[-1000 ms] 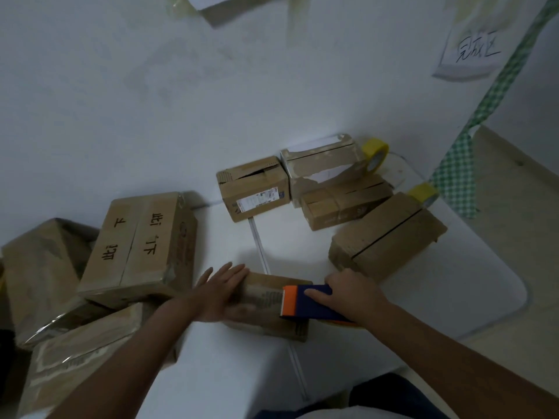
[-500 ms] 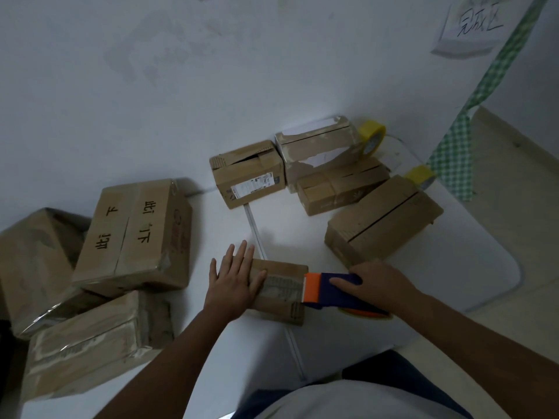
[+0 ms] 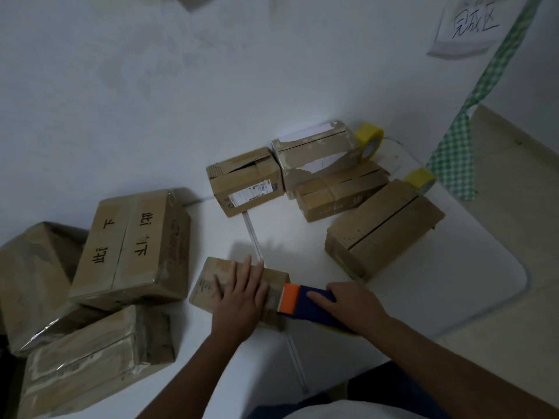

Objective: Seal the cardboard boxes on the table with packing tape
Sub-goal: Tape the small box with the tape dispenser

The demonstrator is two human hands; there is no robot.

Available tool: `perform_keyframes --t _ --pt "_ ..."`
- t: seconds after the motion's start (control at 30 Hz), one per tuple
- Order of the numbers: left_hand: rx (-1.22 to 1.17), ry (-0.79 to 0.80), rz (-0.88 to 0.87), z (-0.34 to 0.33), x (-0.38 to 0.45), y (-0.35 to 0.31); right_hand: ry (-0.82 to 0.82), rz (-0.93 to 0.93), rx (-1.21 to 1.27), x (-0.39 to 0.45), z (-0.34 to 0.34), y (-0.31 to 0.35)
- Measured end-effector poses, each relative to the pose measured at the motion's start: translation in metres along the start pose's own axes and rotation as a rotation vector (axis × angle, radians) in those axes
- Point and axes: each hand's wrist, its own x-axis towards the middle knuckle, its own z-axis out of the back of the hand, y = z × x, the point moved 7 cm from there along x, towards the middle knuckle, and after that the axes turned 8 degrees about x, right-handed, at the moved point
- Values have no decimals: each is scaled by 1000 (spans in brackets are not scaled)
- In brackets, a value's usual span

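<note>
Pressing your left hand (image 3: 239, 300) flat steadies the box (image 3: 211, 285) while your right hand (image 3: 351, 306) grips the dispenser (image 3: 305, 306) at its edge.

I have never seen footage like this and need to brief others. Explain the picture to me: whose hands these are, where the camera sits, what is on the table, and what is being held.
There is no machine here: a person wears a wide-angle camera on the head, looking down at their own hands.

The left hand lies flat on a small cardboard box on the white table, steadying it. The right hand grips a blue and orange tape dispenser, its orange end at the box's edge.

Other cardboard boxes surround them, including a large box with handwriting on the left. Two yellow tape rolls sit at the far side, near the wall.
</note>
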Motion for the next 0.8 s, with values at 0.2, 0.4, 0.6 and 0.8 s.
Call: perform_keyframes --t 0.2,0.4,0.6,0.8 --pt "-44 110 63 -16 4 19 -39 4 110 0 0 -6" --pt "-27 87 80 -11 3 20 1 -13 32 -23 12 -45" --pt "28 24 46 1 5 5 70 -54 63 -12 5 -32" --pt "-201 64 177 -4 8 -25 158 -39 56 -10 -3 -17"
